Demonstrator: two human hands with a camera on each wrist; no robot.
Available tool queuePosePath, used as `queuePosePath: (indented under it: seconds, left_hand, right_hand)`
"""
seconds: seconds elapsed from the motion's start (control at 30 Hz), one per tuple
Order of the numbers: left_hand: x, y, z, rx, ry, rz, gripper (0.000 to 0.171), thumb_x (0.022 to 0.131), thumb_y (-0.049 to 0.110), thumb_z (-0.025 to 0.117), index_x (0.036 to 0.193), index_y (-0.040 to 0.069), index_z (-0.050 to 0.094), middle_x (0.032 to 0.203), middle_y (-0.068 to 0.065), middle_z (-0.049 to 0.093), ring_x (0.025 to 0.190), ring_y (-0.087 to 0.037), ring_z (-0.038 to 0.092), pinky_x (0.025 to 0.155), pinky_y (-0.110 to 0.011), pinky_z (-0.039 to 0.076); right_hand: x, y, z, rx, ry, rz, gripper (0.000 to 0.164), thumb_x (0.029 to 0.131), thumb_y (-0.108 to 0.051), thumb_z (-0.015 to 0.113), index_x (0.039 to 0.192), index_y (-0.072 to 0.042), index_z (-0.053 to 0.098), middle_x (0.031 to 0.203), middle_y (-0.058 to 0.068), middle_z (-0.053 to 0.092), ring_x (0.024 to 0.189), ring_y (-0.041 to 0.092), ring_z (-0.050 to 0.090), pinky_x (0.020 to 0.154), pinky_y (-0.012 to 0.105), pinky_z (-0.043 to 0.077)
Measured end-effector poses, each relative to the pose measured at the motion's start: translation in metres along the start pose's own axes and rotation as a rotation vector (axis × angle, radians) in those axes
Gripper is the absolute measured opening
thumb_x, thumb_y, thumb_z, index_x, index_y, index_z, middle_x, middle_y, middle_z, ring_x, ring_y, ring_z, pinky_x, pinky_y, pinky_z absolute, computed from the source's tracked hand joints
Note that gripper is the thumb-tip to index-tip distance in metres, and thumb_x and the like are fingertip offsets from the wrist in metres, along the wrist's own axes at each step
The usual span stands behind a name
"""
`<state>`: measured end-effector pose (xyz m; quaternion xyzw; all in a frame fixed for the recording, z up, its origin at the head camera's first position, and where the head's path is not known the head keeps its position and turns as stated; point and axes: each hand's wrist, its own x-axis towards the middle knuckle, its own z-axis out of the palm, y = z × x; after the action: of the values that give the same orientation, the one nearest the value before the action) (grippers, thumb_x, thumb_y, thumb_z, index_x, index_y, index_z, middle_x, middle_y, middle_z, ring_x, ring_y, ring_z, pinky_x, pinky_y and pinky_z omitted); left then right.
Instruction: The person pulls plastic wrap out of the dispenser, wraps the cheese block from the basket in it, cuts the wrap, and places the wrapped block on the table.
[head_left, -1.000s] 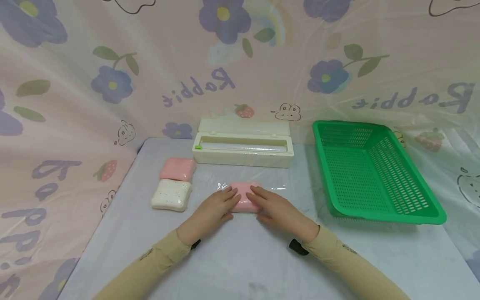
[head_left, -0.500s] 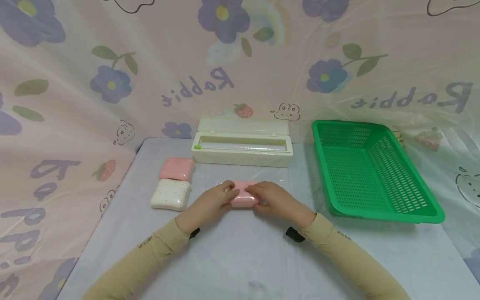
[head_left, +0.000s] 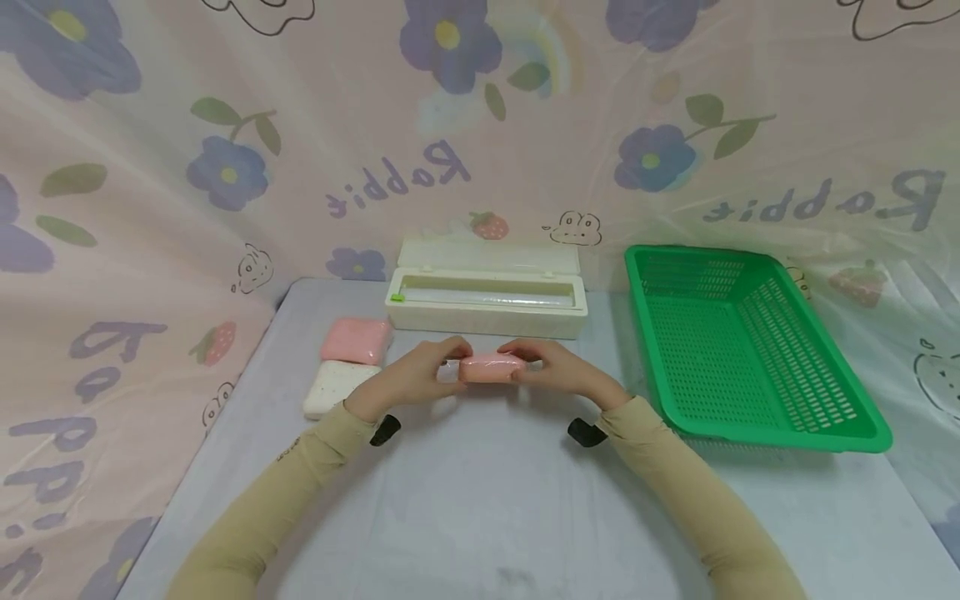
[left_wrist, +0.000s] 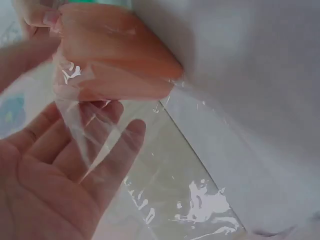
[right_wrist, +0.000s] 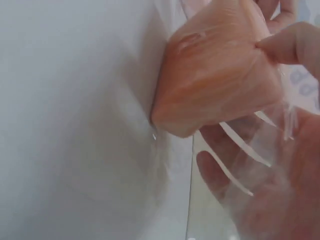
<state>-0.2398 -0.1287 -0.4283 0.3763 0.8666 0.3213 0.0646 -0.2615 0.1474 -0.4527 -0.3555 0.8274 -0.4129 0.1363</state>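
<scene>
A pink soap bar (head_left: 491,368) is held between both hands in front of the white box, tipped so its narrow side faces me. My left hand (head_left: 423,372) grips its left end, with the thumb near me and the fingers on the far side. At the right end my right hand (head_left: 558,368) holds it the same way, and its thumb presses the soap in the right wrist view. Clear plastic film (left_wrist: 200,205) covers the bar; loose flaps hang off its ends across the fingers in both wrist views.
Left on the table lie another pink soap bar (head_left: 356,340) and a speckled white one (head_left: 333,390), partly behind my left wrist. An open white cling film box (head_left: 486,320) with a roll inside stands at the back. A green basket (head_left: 660,400) is on the right.
Both hands went from resting flat on the pink soap bar to gripping its ends. The bar has tilted up and moved slightly away from me, toward the white box.
</scene>
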Motion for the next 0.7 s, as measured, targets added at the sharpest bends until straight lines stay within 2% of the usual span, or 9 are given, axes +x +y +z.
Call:
queuePosePath:
  seconds: [0.17,0.3,0.37,0.47,0.6,0.7]
  left_hand:
    - [0.010,-0.010,-0.004,-0.054,0.021,-0.026,0.039,0.082,0.009,0.076,0.116,0.004,0.058,0.113,-0.006,0.063,0.113,-0.024,0.058,0.097,-0.039,0.047]
    - [0.018,-0.016,-0.007,-0.105,0.068,-0.043,0.033,0.084,0.007,0.074,0.115,0.001,0.062,0.112,-0.009,0.063,0.108,-0.026,0.060,0.093,-0.040,0.050]
    - [0.021,-0.019,-0.007,-0.126,0.090,-0.036,0.032,0.084,0.005,0.073,0.114,-0.002,0.063,0.111,-0.012,0.063,0.105,-0.027,0.060,0.090,-0.041,0.052]
    - [0.026,-0.023,-0.008,-0.125,0.111,-0.039,0.033,0.085,0.004,0.072,0.116,-0.002,0.064,0.111,-0.013,0.062,0.105,-0.028,0.060,0.089,-0.041,0.053]
    - [0.031,-0.025,-0.011,-0.115,0.142,-0.090,0.035,0.089,0.007,0.069,0.121,-0.002,0.061,0.114,-0.014,0.063,0.106,-0.027,0.060,0.089,-0.039,0.052]
    - [0.037,-0.024,-0.013,-0.144,0.185,-0.129,0.033,0.090,0.008,0.067,0.120,-0.003,0.059,0.113,-0.015,0.064,0.105,-0.027,0.061,0.091,-0.037,0.051]
  right_hand:
    - [0.007,0.008,-0.004,0.108,0.010,0.111,0.036,0.093,-0.025,0.062,0.124,-0.009,0.055,0.116,0.004,0.063,0.109,0.019,0.056,0.095,0.040,0.044]
    - [0.007,0.011,-0.005,0.191,0.079,0.174,0.037,0.093,-0.027,0.064,0.123,-0.009,0.052,0.122,0.006,0.059,0.113,0.021,0.055,0.096,0.040,0.045]
    - [0.006,0.012,-0.006,0.220,0.120,0.169,0.040,0.092,-0.024,0.066,0.124,-0.007,0.050,0.125,0.009,0.055,0.114,0.023,0.056,0.096,0.040,0.046]
    - [0.004,0.010,-0.006,0.259,0.179,0.143,0.043,0.089,-0.012,0.069,0.124,0.001,0.047,0.126,0.016,0.051,0.115,0.031,0.055,0.096,0.041,0.047]
    - [0.005,0.007,-0.006,0.214,0.288,0.145,0.037,0.089,-0.010,0.069,0.118,0.001,0.050,0.118,0.015,0.054,0.113,0.030,0.054,0.097,0.042,0.047]
    - [0.008,0.008,-0.005,0.149,0.383,0.175,0.029,0.092,-0.018,0.067,0.112,-0.003,0.054,0.114,0.011,0.057,0.112,0.026,0.054,0.097,0.044,0.045]
